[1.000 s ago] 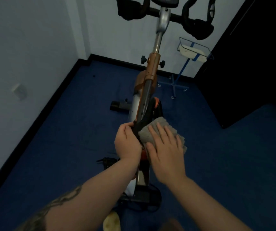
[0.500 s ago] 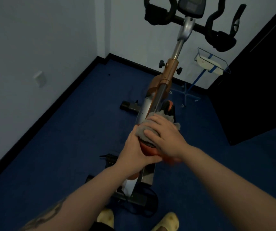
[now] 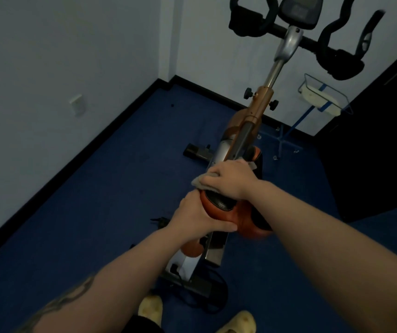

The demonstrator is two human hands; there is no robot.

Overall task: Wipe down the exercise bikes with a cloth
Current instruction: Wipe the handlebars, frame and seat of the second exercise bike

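Note:
An orange and silver exercise bike [image 3: 257, 109] stands in the room's corner, its black handlebars [image 3: 252, 20] at the top. Its orange and black saddle [image 3: 226, 210] is right below me. My left hand [image 3: 197, 216] grips the saddle's left side. My right hand [image 3: 228, 180] lies on a grey cloth [image 3: 198, 181] and presses it onto the saddle's front end, fingers curled over the cloth. Most of the cloth is hidden under that hand.
Blue carpet [image 3: 96, 200] covers the floor. White walls meet behind the bike. A blue wire stand with a white tray [image 3: 320, 99] is at the back right, beside a dark door [image 3: 384, 128]. A black cable [image 3: 216, 292] trails round the bike's rear foot. My yellow shoes [image 3: 149, 308] are below.
My right hand has slid the cloth forward from the saddle's top to its front end, fingers curling over it. The view has shifted, so the bike sits further right and the shoes show.

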